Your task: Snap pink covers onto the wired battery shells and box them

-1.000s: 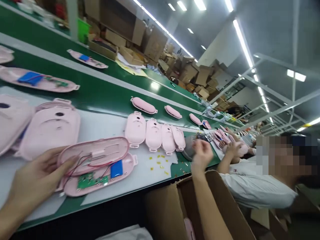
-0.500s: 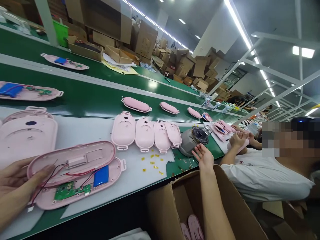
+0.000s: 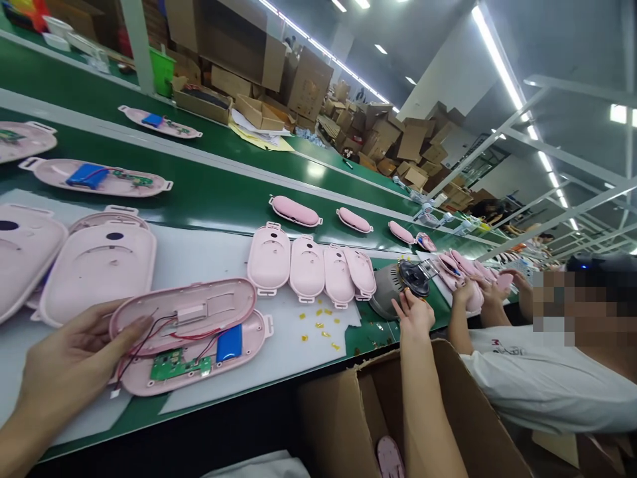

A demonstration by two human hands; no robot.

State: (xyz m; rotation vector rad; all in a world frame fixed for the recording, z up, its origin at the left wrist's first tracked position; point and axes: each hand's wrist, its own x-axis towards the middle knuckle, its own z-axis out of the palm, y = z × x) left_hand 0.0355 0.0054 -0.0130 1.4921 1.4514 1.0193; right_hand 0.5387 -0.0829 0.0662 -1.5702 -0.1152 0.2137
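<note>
On the left, my left hand (image 3: 82, 345) grips a pink shell half (image 3: 219, 299), thumb on its inner face. Wires run from this half, which overlaps a lower pink shell (image 3: 199, 382) holding a green circuit board (image 3: 174, 365) and a blue battery (image 3: 229, 342). My right hand (image 3: 415, 312) reaches out at the right, fingers bent against the front edge of a grey round device (image 3: 388, 292) with a dark top. Its fingertips look drawn together; whatever they hold is too small to name. Yellow pieces (image 3: 321, 325) lie between the hands.
Several pale pink shells (image 3: 269, 259) line the white mat (image 3: 199, 252). More pink cases (image 3: 296, 210) lie on the green table (image 3: 209, 199). An open cardboard box (image 3: 333, 405) stands below the table edge. A person in a white shirt (image 3: 547, 372) works at the right.
My right hand has moved from open beside the grey device to its front edge, fingers drawn in. The view has shifted, so my left hand and its shell appear farther right.
</note>
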